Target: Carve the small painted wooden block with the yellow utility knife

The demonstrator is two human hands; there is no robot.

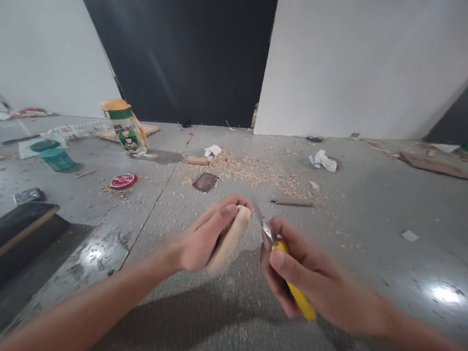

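My left hand (212, 231) is wrapped round a pale, elongated piece of wood (231, 240), held tilted above the grey floor with its upper end near my fingertips. In my right hand (307, 274) is a utility knife (298, 297) with a yellow handle and metal front. Its thin blade is smeared by motion and points up towards the wood, with a small gap between the two. Just beyond my hands, a slim wooden-handled carving tool (294, 203) lies on the floor, with scattered wood shavings (253, 168) behind it.
A brown sandpaper square (205, 182), a short wooden piece (198, 160) and crumpled tissue (323, 161) lie ahead. To the left are a red round lid (123, 180), a teal tub (57, 159), a yellow-topped bottle (125, 127) and a dark box (17, 238). Wall panels (358, 67) stand behind.
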